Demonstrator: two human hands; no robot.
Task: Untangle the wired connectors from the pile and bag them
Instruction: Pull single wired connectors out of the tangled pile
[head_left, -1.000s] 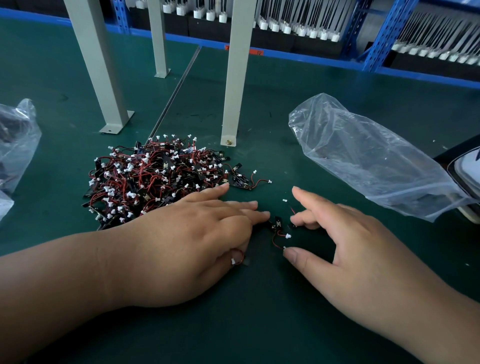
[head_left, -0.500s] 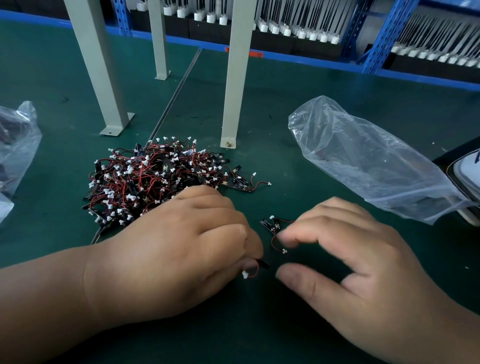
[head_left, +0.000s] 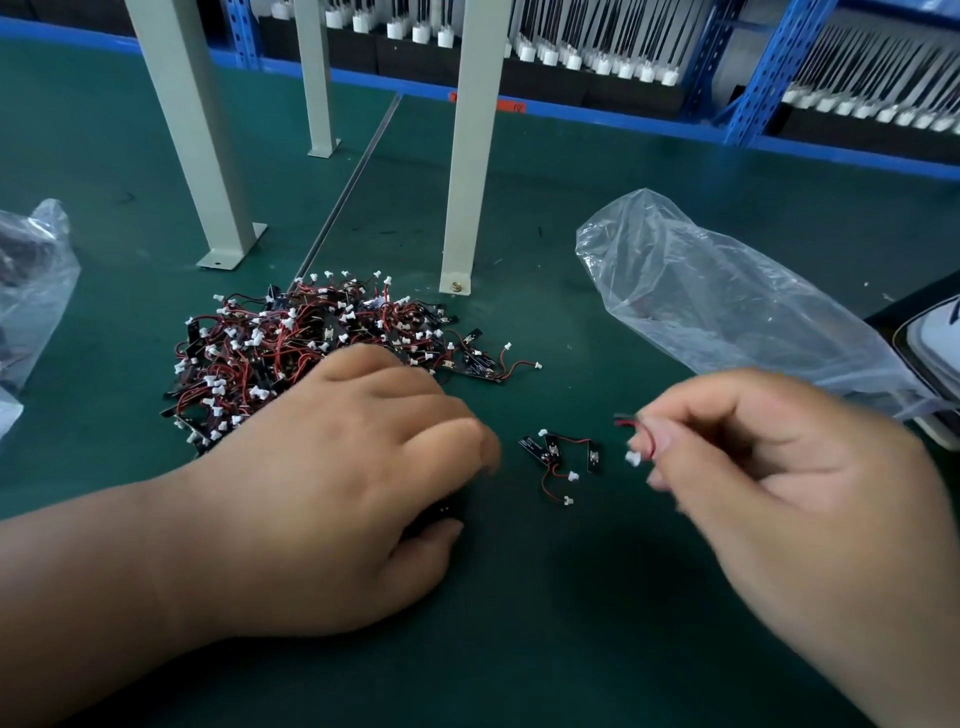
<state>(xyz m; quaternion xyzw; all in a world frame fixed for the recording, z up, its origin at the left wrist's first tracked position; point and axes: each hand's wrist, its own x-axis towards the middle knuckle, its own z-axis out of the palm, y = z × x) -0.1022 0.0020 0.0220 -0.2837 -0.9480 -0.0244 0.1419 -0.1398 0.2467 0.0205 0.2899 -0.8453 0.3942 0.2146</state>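
Head view: the right hand (head_left: 789, 483) has its grip pinched on a red-wired connector with white plug (head_left: 640, 442), just above the green counter (head_left: 519, 649). The tangled pile of red-and-black wired connectors (head_left: 291, 353) lies beyond the left hand (head_left: 332, 483). That hand's grip is curled, but whether it holds anything cannot be told.

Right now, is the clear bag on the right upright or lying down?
Lying down: the clear bag sags on its side across the green mat. Mouth open or shut: cannot tell.

Pinching a connector (head_left: 641, 441) in right hand (head_left: 789, 499), near bag (head_left: 727, 301). Resting curled left hand (head_left: 332, 478) beside pile (head_left: 291, 348). Between hands, loose connectors (head_left: 558, 452) on mat (head_left: 519, 623).
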